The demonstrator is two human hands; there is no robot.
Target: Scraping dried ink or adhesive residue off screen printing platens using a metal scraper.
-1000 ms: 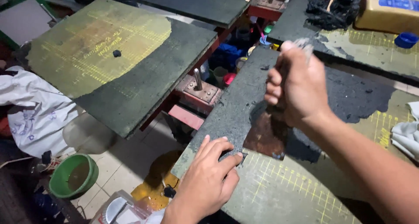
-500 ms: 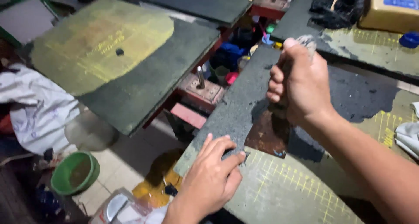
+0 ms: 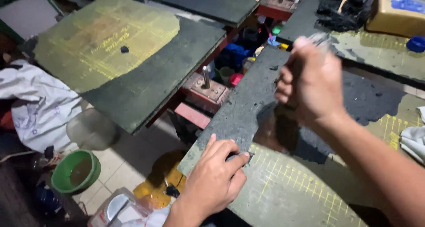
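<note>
Our left hand [image 3: 212,178] pressed flat, fingers together, on the worktop [image 3: 283,187]; our right hand [image 3: 310,83], fingers clamped on a blurred scraper [image 3: 319,38], hovered above the dark coating [image 3: 372,98]. Steady, shallow strokes seemed wisest.

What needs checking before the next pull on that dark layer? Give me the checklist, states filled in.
1. Left hand flat on the board near its front edge: ok.
2. Right hand closed in a fist above the board: ok.
3. What the right hand grips: cannot tell, blurred.
4. Dark layer part peeled, brown patch bared: ok.
5. Left fingers at the layer's edge: ok.
6. Green bucket on the floor, away from both hands: ok.
</note>
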